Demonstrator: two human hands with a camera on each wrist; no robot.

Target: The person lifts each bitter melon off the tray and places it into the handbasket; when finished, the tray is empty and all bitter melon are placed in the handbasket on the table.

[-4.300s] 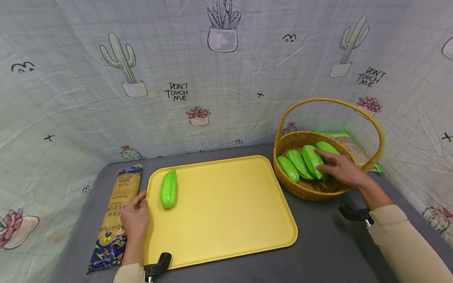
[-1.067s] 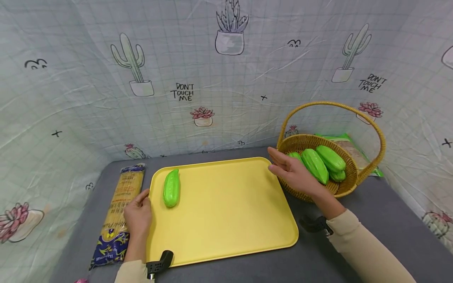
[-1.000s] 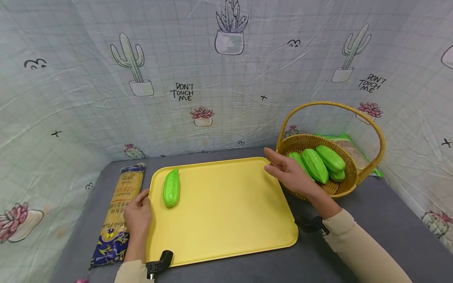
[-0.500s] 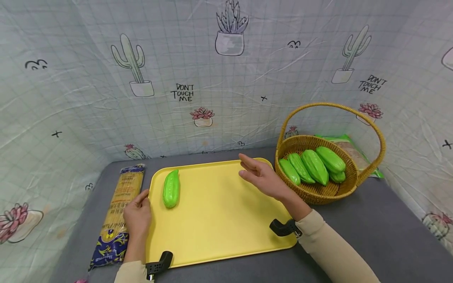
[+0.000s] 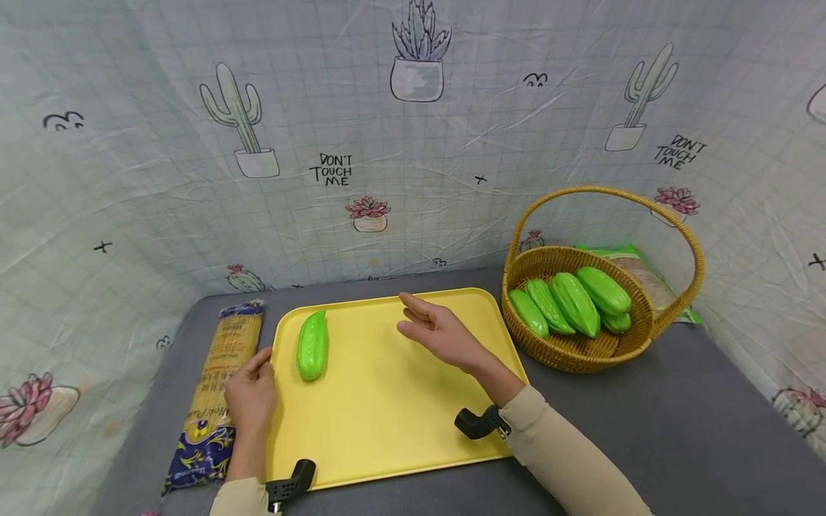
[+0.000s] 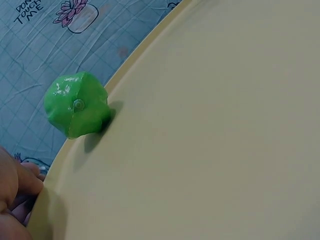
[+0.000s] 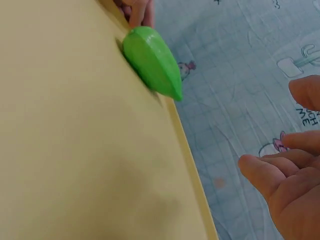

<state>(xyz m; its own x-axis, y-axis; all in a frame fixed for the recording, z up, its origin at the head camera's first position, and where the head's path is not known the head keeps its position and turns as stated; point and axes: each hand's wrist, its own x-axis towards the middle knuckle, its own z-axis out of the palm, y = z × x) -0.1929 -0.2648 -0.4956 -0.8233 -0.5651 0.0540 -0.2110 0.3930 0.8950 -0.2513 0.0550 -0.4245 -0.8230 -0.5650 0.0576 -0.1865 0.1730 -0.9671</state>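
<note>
A yellow tray (image 5: 374, 423) lies on the table. My left hand (image 5: 250, 390) pinches its left rim; in the left wrist view that hand's fingers (image 6: 25, 182) show right at the edge. Near the tray's upper left corner rests one glossy green ridged vegetable (image 5: 312, 346), bitter-melon-shaped, which the left wrist view shows end-on. My right hand (image 5: 445, 337) is over the middle of the tray, fingers extended and thumb apart, holding nothing. At the right stands a wicker basket (image 5: 548, 351) with a tall handle, holding several similar green vegetables (image 5: 574, 304).
A pack of spaghetti (image 5: 216, 387) lies along the tray's left side, beside my left hand. Behind the basket leans a green-edged packet (image 5: 639, 272), partly hidden. A patterned cloth (image 5: 387, 143) hangs behind the grey table (image 5: 658, 430).
My right hand has left the basket and moved left, carrying nothing, across the tray's right side to its middle. The left hand stays at the rim.
</note>
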